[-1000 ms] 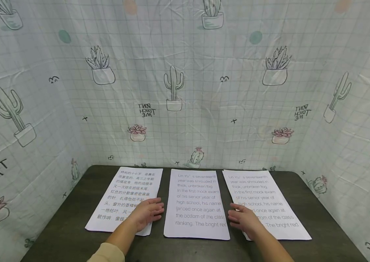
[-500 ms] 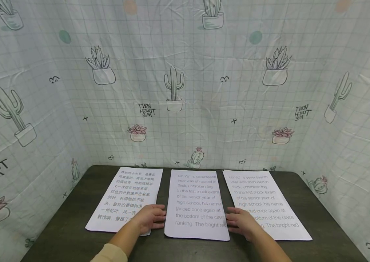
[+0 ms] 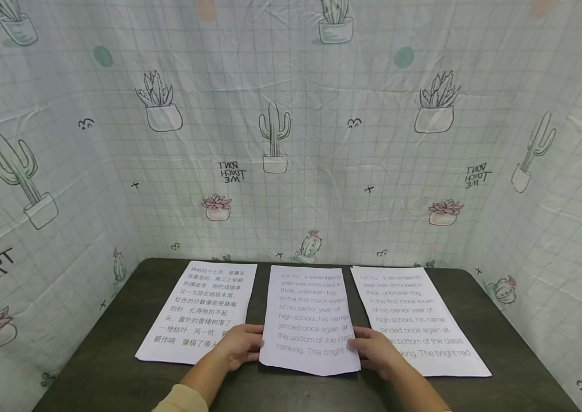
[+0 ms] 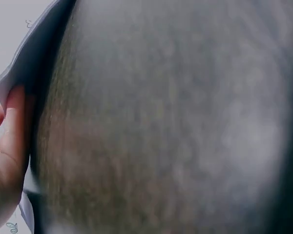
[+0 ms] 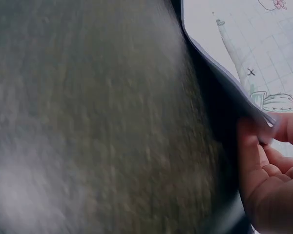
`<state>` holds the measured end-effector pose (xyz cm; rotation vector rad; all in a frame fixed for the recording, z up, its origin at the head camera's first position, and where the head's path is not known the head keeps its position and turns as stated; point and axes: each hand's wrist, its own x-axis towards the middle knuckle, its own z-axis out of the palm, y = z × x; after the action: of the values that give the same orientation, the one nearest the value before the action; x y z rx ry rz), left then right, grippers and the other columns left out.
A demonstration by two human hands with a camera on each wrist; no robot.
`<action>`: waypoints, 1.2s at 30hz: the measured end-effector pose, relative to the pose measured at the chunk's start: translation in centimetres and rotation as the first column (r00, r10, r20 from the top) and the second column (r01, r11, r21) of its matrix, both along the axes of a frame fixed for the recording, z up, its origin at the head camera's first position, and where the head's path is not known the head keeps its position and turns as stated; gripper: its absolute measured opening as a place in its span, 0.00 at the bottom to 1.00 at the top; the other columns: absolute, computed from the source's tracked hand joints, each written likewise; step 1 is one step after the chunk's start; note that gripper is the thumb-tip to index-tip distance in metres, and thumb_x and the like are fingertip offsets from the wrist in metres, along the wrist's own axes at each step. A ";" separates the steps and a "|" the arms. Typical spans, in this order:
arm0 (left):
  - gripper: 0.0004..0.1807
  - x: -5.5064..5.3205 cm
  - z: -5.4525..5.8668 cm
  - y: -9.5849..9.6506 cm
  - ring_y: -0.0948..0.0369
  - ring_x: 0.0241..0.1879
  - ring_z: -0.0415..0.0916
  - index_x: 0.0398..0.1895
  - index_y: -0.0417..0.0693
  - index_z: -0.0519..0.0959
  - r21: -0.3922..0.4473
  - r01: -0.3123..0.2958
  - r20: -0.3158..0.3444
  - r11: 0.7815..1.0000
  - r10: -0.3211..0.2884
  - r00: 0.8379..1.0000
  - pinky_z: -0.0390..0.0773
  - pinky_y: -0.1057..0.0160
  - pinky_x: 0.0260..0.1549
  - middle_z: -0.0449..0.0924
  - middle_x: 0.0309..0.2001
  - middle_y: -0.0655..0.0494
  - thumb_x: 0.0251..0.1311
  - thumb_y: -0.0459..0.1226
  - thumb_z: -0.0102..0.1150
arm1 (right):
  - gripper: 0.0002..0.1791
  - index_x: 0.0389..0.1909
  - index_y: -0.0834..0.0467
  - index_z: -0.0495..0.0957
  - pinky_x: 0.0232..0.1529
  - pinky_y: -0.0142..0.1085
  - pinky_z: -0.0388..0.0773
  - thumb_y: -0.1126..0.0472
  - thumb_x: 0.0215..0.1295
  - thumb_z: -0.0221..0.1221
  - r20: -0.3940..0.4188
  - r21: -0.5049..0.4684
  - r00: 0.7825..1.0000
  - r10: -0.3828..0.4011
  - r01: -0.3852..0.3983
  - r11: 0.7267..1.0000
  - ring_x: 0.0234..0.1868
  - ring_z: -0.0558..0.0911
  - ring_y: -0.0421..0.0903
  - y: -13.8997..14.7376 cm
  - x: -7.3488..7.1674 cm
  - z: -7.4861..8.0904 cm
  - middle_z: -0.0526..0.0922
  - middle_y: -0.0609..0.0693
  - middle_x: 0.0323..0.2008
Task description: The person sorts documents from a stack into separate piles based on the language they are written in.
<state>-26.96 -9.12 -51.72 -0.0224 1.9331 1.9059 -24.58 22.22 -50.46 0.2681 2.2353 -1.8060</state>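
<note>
The middle printed paper, with large English text, lies between both hands, its near edge bowed and lifted off the table. My left hand pinches its left edge; in the left wrist view the fingers reach under the paper's edge. At the right edge, my right hand pinches the same paper. The right wrist view shows the thumb over the raised edge and a finger beneath it.
A paper with Chinese text lies left, partly behind the left hand. Another English-text paper lies right, partly covered by the right hand. The dark wooden table meets a hanging cloth printed with cacti at the back and sides.
Both hands have moved inward from beside the middle paper to its left and right edges and taken hold of it. Its near edge has risen and bowed.
</note>
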 end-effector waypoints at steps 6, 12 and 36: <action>0.28 -0.1 -0.4 0.6 0.60 0.41 0.82 0.62 0.22 0.66 -0.035 -0.039 -0.019 0.999 0.038 0.999 0.85 0.57 0.41 0.82 0.48 0.41 0.58 0.28 0.58 | 0.31 0.65 0.76 0.62 0.38 0.45 0.84 0.70 0.62 0.56 -0.012 0.015 1.000 -0.029 0.029 0.999 0.37 0.85 0.48 -0.7 0.0 -0.1 0.83 0.62 0.45; 0.25 -0.1 -0.2 0.9 0.62 0.36 0.81 0.58 0.24 0.71 -0.119 -0.119 -0.050 0.986 0.114 0.992 0.84 0.61 0.35 0.82 0.45 0.41 0.58 0.28 0.60 | 0.30 0.65 0.75 0.63 0.39 0.46 0.84 0.71 0.62 0.56 -0.003 0.040 0.998 -0.066 0.066 0.997 0.38 0.84 0.47 -1.1 -0.1 -0.1 0.80 0.64 0.48; 0.25 0.3 0.5 1.5 0.61 0.32 0.83 0.59 0.32 0.75 -0.190 -0.203 -0.202 0.961 0.164 0.966 0.84 0.60 0.29 0.84 0.46 0.38 0.55 0.27 0.58 | 0.32 0.67 0.75 0.60 0.41 0.45 0.84 0.71 0.62 0.56 0.004 0.021 0.998 -0.063 0.063 0.998 0.40 0.84 0.48 -1.0 -0.4 -0.6 0.81 0.64 0.48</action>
<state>-26.68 -7.61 -51.26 -0.0948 2.3243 1.8659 -24.97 21.24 -51.06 0.3509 2.2682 -1.8118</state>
